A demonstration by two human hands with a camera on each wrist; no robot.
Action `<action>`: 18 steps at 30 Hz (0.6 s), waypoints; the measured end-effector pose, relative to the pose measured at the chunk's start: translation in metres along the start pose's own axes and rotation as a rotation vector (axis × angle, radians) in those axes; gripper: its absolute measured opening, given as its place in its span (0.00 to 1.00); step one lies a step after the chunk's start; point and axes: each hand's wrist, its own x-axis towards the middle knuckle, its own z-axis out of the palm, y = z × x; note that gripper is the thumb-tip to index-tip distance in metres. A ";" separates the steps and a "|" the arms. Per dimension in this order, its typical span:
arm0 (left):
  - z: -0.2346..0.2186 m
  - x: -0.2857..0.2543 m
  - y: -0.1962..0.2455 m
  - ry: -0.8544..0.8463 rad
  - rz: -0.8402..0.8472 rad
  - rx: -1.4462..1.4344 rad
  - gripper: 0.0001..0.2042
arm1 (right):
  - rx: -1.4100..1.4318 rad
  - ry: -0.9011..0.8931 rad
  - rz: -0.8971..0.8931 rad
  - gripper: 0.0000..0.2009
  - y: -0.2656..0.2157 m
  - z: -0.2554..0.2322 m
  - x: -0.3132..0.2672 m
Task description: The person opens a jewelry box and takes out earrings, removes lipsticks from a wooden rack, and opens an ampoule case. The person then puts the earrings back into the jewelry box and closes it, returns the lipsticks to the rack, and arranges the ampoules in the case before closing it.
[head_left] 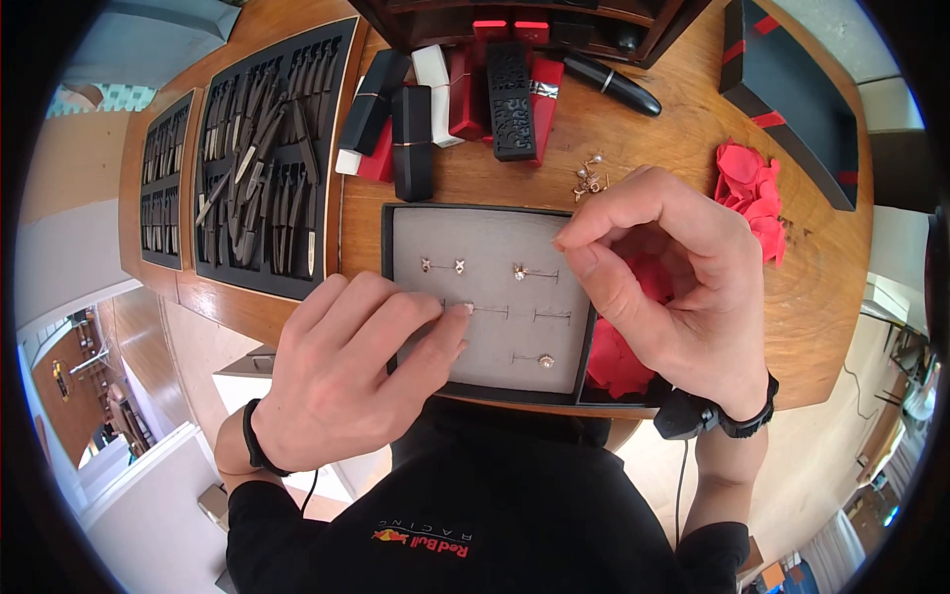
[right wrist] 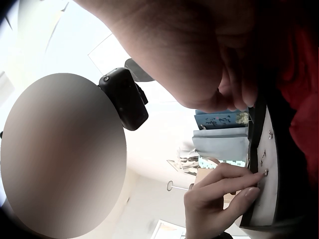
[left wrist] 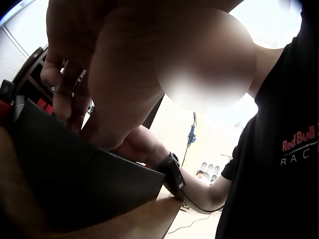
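Note:
A black box with a grey padded insert (head_left: pixel 485 238) lies before me, with small slits cut in the padding. My left hand (head_left: pixel 356 366) reaches over its left side, the index fingertip on a small stud earring (head_left: pixel 469 309) and the thumb apart below it. Other stud earrings sit in the pad: a cross-shaped pair (head_left: pixel 459 266), a flower-like one (head_left: pixel 520 272) and a round one (head_left: pixel 546 361). My right hand (head_left: pixel 683 277) hovers over the box's right side, thumb and index fingertips brought together; I cannot tell if something tiny is between them.
Loose earrings (head_left: pixel 591 178) lie on the wooden table behind the box. Red petals (head_left: pixel 747 183) are at the right, with more under my right hand. Small jewellery boxes (head_left: pixel 413 139) stand at the back, trays of dark tools (head_left: pixel 262 158) at the left, a black lid (head_left: pixel 792 99) back right.

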 end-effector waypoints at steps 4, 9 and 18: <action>0.001 -0.007 0.006 -0.033 -0.047 0.009 0.22 | -0.016 -0.008 0.010 0.06 -0.001 -0.001 0.000; 0.008 -0.009 0.005 0.025 -0.007 0.011 0.16 | -0.023 -0.012 0.018 0.06 -0.002 -0.001 0.000; -0.013 -0.001 -0.009 0.066 -0.069 -0.114 0.20 | -0.030 -0.013 0.014 0.06 -0.001 -0.002 0.000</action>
